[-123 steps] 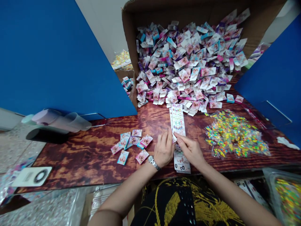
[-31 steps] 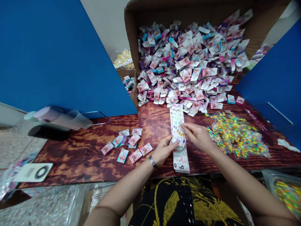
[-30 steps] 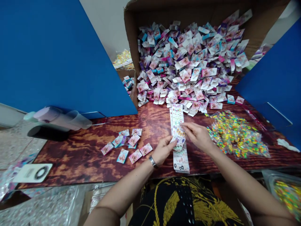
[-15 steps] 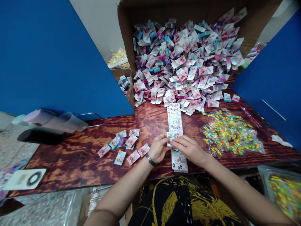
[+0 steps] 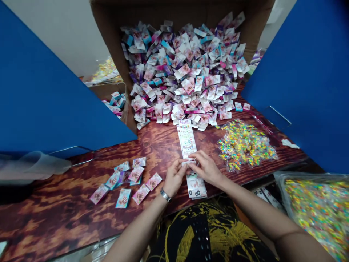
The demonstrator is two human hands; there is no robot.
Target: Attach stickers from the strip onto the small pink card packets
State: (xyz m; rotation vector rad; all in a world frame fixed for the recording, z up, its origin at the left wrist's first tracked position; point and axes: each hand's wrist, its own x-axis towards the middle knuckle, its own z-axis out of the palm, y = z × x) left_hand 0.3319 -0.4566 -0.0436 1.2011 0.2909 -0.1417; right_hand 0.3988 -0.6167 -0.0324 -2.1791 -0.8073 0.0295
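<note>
My left hand [image 5: 174, 177] and my right hand [image 5: 205, 168] meet over the wooden table, both with fingers pinched on a small folded paper leaflet [image 5: 188, 162]. Under them lies a stack of long printed leaflets [image 5: 187, 140], with rows of small coloured pictures and dark rings near its lower end. Left of my hands, several closed little cartons [image 5: 123, 198] in pink and blue lie loosely together, each printed with a hand. To the right is a heap of clear sachets [image 5: 248, 143] with bright yellow, green and red contents.
A big cardboard box [image 5: 109, 40] on its side spills many small open cartons [image 5: 188, 80] onto the table. Blue panels [image 5: 49, 91] with wire handles stand on both sides. A clear tub [image 5: 278, 179] of colourful sachets is at lower right. Translucent cups [image 5: 51, 163] lie at left.
The view has swung to the right, so everything sits further left. The leaflet in my hands was a flat wider piece and now shows as a narrow fold pinched by both hands.
</note>
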